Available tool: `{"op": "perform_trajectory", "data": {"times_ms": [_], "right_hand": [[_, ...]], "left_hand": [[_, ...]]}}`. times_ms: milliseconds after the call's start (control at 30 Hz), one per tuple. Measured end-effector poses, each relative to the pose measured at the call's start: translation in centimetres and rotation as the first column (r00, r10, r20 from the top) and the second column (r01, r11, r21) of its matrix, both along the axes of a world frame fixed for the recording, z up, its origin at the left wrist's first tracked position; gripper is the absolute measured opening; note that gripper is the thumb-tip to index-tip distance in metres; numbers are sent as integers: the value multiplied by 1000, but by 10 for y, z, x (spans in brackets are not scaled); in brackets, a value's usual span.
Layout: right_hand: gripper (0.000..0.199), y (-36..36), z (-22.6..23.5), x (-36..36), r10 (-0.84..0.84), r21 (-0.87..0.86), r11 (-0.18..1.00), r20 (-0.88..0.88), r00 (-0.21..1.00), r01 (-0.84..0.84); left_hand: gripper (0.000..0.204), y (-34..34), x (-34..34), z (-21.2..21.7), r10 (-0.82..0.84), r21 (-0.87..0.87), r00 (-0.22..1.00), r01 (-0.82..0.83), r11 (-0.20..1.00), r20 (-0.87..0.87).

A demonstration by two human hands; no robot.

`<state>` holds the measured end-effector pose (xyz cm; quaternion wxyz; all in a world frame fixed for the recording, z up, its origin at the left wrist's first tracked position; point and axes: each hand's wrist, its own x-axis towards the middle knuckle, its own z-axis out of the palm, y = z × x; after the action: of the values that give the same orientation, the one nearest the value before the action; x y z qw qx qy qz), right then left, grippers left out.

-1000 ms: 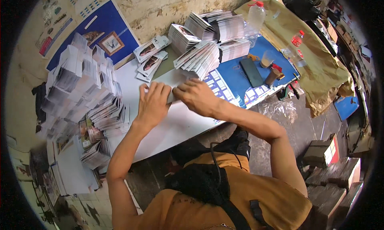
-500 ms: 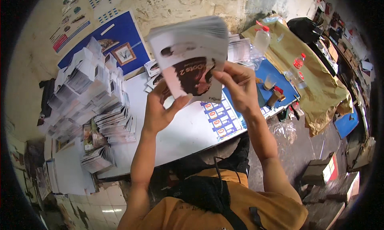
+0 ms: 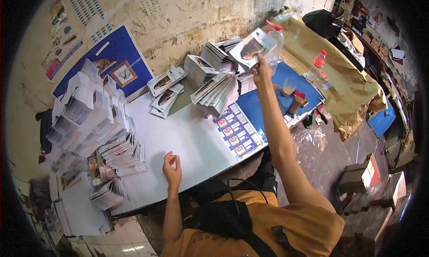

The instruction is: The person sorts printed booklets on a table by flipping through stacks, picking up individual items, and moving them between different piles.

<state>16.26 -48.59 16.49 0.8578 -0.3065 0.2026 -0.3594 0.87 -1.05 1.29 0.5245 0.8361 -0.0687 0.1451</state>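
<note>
My right hand reaches out to the far stacks, its fingers closed on the near edge of some booklets with white covers and a dark picture. How many it grips I cannot make out. Below them and to the left, a fanned bundle of booklets rests on the table, beside upright bundles. Nearer to me, my left hand hovers over the white tabletop, empty, with loosely bent fingers and the thumb apart.
A tall pile of booklets leans at the left. Flat booklets lie by the wall. A clear bottle with a red cap, a cup and a brown paper sheet are at the right. Cartons stand on the floor.
Both hands held a thick booklet bundle up. My left hand has let go and drawn back toward me. My right hand has moved away to the far stacks; a fanned bundle now shows on the table.
</note>
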Motion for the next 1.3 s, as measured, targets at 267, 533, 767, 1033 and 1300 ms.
{"op": "perform_trajectory", "data": {"times_ms": [267, 533, 767, 1033, 1300], "right_hand": [[22, 1, -80, 37, -197, 133, 958, -338, 920, 254], [52, 3, -94, 26, -384, -299, 923, -726, 571, 241], [84, -21, -96, 27, -485, -365, 872, -731, 480, 325], [79, -6, -94, 11, -329, -365, 928, -710, 623, 75], [69, 13, -126, 17, -98, -263, 965, -337, 936, 6]], "left_hand": [[30, -1, -1, -4, 17, 45, 999, -20, 999, 49], [30, 0, -1, -2, 3, 108, 997, -11, 994, 75], [31, -14, 2, 1, -15, 71, 997, 10, 997, 69], [29, -6, -1, 0, 17, 83, 996, -25, 996, 92], [29, -9, 0, -1, 25, 105, 996, -34, 994, 83]]}}
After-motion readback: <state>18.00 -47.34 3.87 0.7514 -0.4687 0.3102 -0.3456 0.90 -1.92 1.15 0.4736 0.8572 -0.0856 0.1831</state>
